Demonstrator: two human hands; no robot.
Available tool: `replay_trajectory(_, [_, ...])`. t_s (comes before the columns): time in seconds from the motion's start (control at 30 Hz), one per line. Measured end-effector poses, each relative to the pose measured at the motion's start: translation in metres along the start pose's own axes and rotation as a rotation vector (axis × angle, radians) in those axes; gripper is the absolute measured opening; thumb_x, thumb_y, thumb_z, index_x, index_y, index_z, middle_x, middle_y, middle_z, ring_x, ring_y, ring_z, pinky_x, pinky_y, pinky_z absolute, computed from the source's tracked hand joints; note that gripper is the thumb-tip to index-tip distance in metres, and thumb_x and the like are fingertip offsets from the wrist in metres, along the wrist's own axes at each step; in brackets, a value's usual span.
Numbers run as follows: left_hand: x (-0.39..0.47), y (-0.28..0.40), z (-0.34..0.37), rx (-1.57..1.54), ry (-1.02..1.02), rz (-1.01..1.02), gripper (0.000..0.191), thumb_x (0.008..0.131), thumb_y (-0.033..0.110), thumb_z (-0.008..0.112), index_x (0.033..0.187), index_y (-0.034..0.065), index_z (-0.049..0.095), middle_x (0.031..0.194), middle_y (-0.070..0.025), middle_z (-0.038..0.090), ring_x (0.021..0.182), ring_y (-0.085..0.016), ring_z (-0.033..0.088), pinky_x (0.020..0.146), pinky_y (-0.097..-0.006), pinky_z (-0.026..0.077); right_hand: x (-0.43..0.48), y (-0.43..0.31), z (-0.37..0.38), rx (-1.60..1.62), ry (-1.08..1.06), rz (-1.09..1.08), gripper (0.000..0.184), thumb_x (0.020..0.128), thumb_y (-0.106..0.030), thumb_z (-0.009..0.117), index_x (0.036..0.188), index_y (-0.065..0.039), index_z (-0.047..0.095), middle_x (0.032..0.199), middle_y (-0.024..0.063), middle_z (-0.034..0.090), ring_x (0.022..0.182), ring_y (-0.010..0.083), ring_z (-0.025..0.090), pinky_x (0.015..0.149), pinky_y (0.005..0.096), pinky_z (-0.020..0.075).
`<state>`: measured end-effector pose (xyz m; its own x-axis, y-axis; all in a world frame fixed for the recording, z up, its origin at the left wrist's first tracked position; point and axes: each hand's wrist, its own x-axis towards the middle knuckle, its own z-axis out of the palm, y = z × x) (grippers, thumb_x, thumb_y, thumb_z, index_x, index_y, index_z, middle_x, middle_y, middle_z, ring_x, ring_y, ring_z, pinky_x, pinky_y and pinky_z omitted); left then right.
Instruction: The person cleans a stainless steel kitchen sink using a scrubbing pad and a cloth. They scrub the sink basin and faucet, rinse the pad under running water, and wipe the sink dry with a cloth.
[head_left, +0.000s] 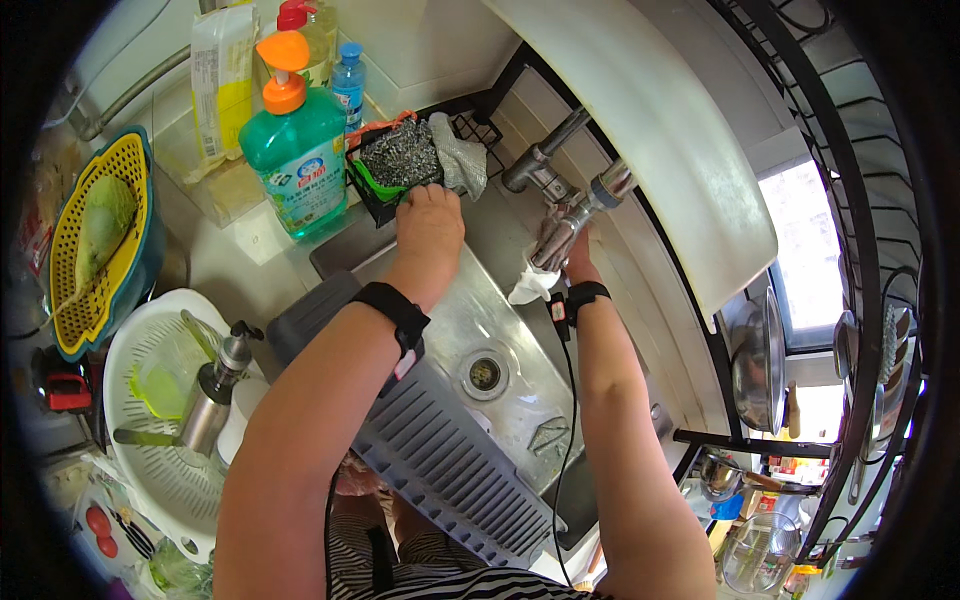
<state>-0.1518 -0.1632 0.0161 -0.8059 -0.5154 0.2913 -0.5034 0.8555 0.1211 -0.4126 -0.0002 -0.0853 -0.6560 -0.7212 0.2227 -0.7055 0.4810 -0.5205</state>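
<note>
My left hand (430, 225) is at the sink's far left corner, its curled fingertips at the front edge of a black wire caddy (382, 206). The caddy holds a steel wool scourer (401, 154), a green scrubber (384, 187) and a grey cloth (459, 156). Whether the fingers grip anything is hidden. My right hand (577, 244) reaches behind the metal faucet (574, 225), which covers most of its fingers; its hold cannot be told. A white piece (535, 283) hangs at the spout's end. Below lies the steel sink (480, 300) with a drain (484, 373).
A grey ribbed drainboard (450, 442) lies along the sink's near edge. Left stand a green soap bottle (296, 165), a white colander (124, 405) with utensils, and a yellow basket (64, 300) holding a radish (105, 217). A black cable (574, 420) hangs from the right wrist.
</note>
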Motion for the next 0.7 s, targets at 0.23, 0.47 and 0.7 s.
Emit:
replay_trajectory(0.23, [0.029, -0.033, 0.007, -0.085, 0.098, 0.468, 0.019, 0.074, 0.012, 0.051, 0.090, 0.0047, 0.055, 0.094, -0.0096, 0.050, 0.096, -0.023, 0.046, 0.084, -0.0339, 0.038, -0.070, 0.006, -0.033, -0.434, 0.001, -0.382, 0.046, 0.078, -0.021, 0.049, 0.118, 0.000, 0.042, 0.110, 0.0225, 0.046, 0.102, 0.0379, 0.041, 0.090, 0.0456, 0.0331])
replay_trajectory(0.47, [0.052, -0.023, 0.006, -0.155, 0.297, 0.407, 0.022, 0.075, 0.012, 0.049, 0.093, 0.0035, 0.057, 0.105, -0.0122, 0.050, 0.104, -0.026, 0.043, 0.090, -0.0364, 0.032, -0.026, -0.027, -0.024, -0.589, 0.089, -0.404, 0.046, 0.081, -0.023, 0.049, 0.122, -0.005, 0.042, 0.103, 0.0205, 0.051, 0.098, 0.0333, 0.050, 0.084, 0.0431, 0.0398])
replay_trajectory(0.7, [0.065, 0.005, 0.014, -0.346, 0.259, 0.501, 0.037, 0.069, 0.005, 0.053, 0.105, -0.0011, 0.051, 0.112, -0.0186, 0.046, 0.108, -0.032, 0.041, 0.094, -0.0389, 0.034, -0.019, -0.044, -0.020, -0.586, -0.020, -0.303, 0.041, 0.074, -0.021, 0.051, 0.110, -0.002, 0.047, 0.099, 0.0173, 0.053, 0.091, 0.0338, 0.052, 0.077, 0.0454, 0.0415])
